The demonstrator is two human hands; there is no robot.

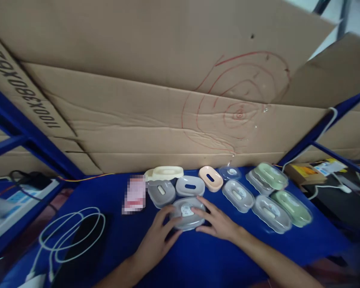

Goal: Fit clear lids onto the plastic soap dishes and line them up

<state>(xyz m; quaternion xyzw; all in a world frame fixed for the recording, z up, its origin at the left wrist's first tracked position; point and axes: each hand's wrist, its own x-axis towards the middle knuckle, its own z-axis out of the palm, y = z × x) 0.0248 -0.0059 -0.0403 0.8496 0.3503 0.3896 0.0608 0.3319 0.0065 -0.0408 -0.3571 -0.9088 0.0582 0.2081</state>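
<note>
A grey soap dish [189, 222] under a clear cover with a pale label lies on the blue tabletop, between my two hands. My left hand [159, 233] grips its left end, fingertips over the cover and the thumb along the near side. On the opposite end, my right hand [219, 222] holds the right edge with its fingers curved around it. Just behind are an uncovered light grey dish [198, 181] with a slot and a darker grey dish [155, 197] bearing a small white piece. A peach slotted dish [202, 173] sits farther back.
Cream dishes [168, 169] stand at the back. Several covered dishes, grey [232, 196] and green [300, 214], spread to the right. A blurred pink item [135, 196] and a coiled white cable [60, 228] over a dark object occupy the left. Cardboard [138, 104] walls the rear.
</note>
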